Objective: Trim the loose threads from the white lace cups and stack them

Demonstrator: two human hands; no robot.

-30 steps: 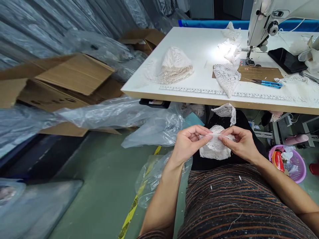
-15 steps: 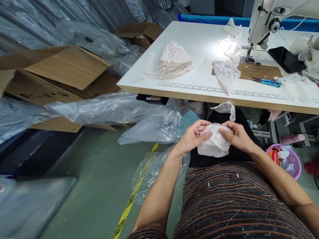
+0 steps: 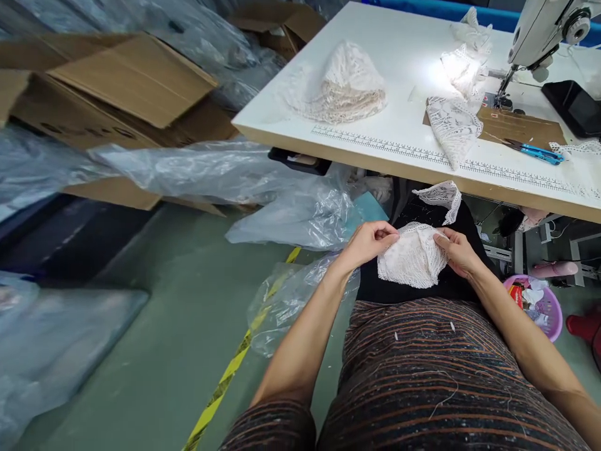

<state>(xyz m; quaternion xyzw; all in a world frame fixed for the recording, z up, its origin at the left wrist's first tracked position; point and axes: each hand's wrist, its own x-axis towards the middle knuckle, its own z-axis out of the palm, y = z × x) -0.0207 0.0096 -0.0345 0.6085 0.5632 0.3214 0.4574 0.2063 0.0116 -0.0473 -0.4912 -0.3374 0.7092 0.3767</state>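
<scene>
Over my lap I hold a white lace piece (image 3: 413,258), cup-shaped with a scalloped edge. My left hand (image 3: 370,243) pinches its upper left edge between thumb and fingers. On the other side, my right hand (image 3: 460,250) grips the right edge, thumb on top. Just beyond it, a narrow lace strip (image 3: 444,195) lies on my dark trousers below the table edge. Up on the white table (image 3: 282,106) sits a stack of lace pieces (image 3: 354,84). Another lace piece (image 3: 453,128) lies left of the sewing machine's needle area, its tip pointing towards me.
The sewing machine (image 3: 535,37) stands at the upper right, with blue thread snips (image 3: 539,152) and a black phone (image 3: 575,106) near it. Cardboard boxes (image 3: 136,75) and plastic sheeting (image 3: 291,213) fill the left. A pink basket (image 3: 554,313) holds scraps on the floor.
The lace piece has been turned and spread flatter, its folded-over flap no longer showing. My right hand has moved to its right edge. The camera view has shifted and tilted slightly.
</scene>
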